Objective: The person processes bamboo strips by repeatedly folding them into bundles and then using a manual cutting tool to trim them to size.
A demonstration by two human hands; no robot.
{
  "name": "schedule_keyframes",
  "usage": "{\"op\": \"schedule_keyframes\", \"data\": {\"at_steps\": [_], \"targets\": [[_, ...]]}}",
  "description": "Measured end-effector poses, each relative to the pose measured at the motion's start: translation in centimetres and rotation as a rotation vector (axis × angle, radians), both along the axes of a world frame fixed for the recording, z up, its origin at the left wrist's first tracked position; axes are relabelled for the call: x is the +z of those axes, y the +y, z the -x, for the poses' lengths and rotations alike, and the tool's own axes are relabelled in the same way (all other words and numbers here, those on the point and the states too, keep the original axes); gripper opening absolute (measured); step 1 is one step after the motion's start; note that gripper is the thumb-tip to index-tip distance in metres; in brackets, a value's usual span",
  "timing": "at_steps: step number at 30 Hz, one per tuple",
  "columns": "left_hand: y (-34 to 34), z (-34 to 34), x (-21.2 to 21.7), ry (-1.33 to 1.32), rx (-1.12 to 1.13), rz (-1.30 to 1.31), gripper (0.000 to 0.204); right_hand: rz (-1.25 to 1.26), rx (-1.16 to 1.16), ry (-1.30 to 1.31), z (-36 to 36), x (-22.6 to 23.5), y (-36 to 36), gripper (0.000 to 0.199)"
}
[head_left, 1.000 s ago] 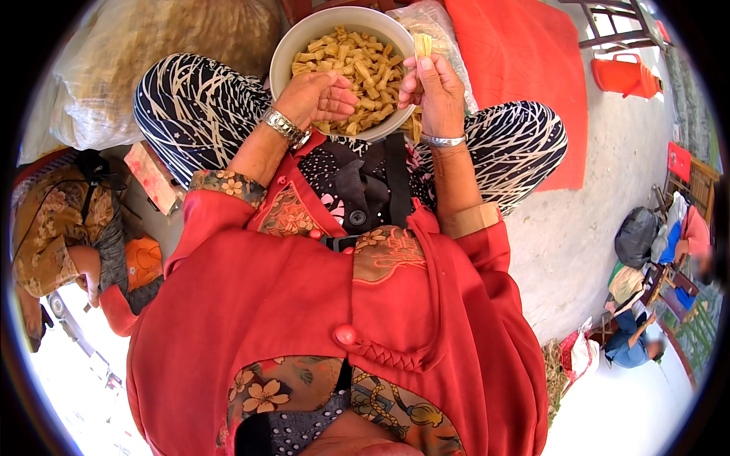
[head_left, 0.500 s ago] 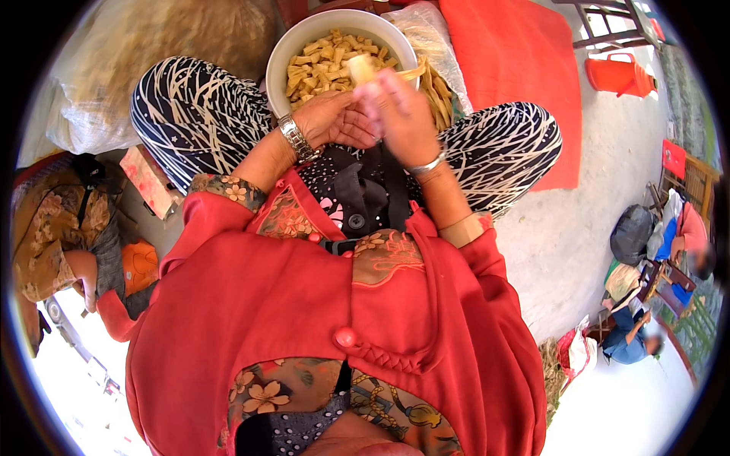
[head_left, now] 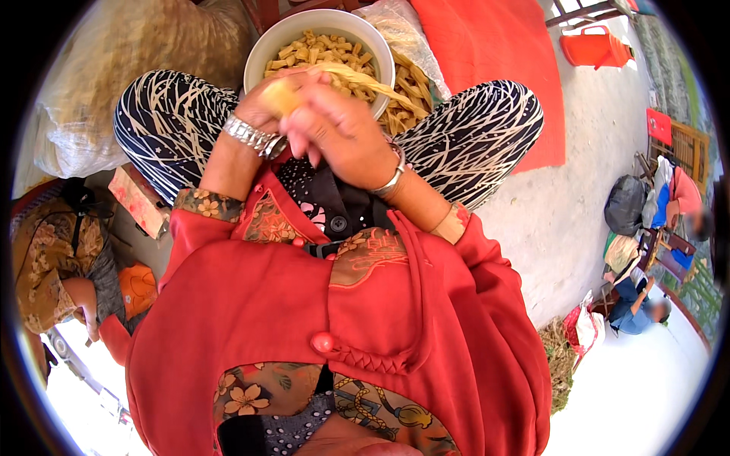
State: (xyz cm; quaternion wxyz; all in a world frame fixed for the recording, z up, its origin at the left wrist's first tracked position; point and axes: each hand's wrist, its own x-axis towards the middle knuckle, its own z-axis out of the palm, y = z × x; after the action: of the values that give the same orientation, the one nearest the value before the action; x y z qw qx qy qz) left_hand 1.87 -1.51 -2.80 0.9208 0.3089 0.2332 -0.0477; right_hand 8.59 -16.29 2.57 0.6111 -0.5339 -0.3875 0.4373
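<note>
My left hand (head_left: 255, 114) and my right hand (head_left: 346, 140) are together over my lap at the near edge of a white bowl (head_left: 255, 64). Between them is a pale yellow block-like bundle (head_left: 280, 97), blurred by motion; my right thumb and fingers close at its side. A long, twisted yellow strip (head_left: 365, 80) runs from the hands across the bowl to the right. My left fingers are partly hidden behind the right hand, closed about the bundle. Short yellow-brown folded pieces (head_left: 327, 49) fill the bowl, and loose long strips (head_left: 411, 87) lie at its right side.
A large translucent sack (head_left: 129, 83) stands at the left. Right of the bowl are a clear plastic bag (head_left: 399, 34) and a red mat (head_left: 494, 68). An orange-red plastic container (head_left: 597, 47) stands farther right. Other people sit at the left and far right.
Both hands have moved left and closer together, the right one now crossing in front of the left. The yellow bundle has shifted left and nearer me. The view has shifted slightly.
</note>
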Motion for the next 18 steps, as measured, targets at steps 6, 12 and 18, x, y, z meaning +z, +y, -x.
{"op": "schedule_keyframes", "data": {"at_steps": [6, 12, 18], "targets": [[-1.6, 1.6, 4.6, -0.147, -0.074, -0.505, 0.016, -0.199, -0.618, -0.231, -1.8, -1.2, 0.8, 0.028], [-2.2, 1.7, 6.1, -0.348, 0.23, -1.562, 0.009, 0.048, -0.417, -0.096, -1.8, -0.6, 1.3, 0.035], [-3.2, 2.5, 5.2, -0.333, 0.206, -1.844, 0.012, 0.08, -0.277, -0.17, -1.9, -4.1, 0.9, 0.047]]}}
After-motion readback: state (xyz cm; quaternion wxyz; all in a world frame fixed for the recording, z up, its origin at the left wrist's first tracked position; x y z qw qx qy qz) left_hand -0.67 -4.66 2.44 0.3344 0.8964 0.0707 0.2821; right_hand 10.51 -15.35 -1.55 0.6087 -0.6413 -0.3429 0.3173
